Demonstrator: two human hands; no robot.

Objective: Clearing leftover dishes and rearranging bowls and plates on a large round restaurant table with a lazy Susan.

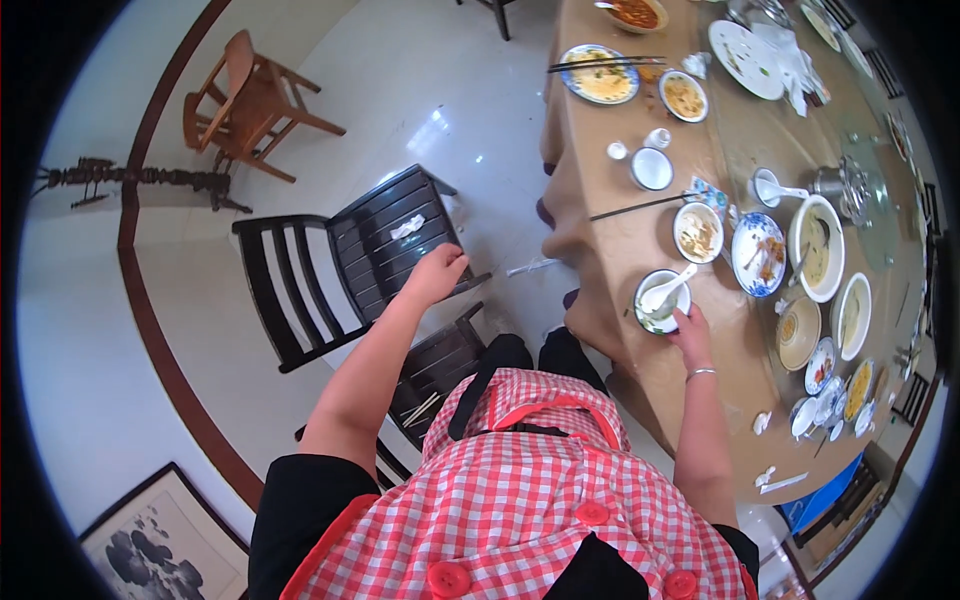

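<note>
My right hand (690, 335) grips the near rim of a small white bowl (662, 320) at the table's left edge. Inside that bowl lie a white spoon (667, 290) and some green scraps. Directly behind it stands another small bowl (698, 232) with food remains, and to its right is a blue-and-white plate (757, 255) with scraps. Away from the table, my left hand (437, 272) hangs over the seat edge of a dark slatted chair (385, 250), fingers curled in and nothing showing in them. A crumpled white tissue (407, 227) lies on that seat.
The cloth-covered table (600, 215) holds several used dishes, including a large soup bowl (817, 248), a cup (651, 169) and a plate with chopsticks (600, 75). A second dark chair (432, 362) stands close at my left. Farther off is a brown wooden chair (255, 105).
</note>
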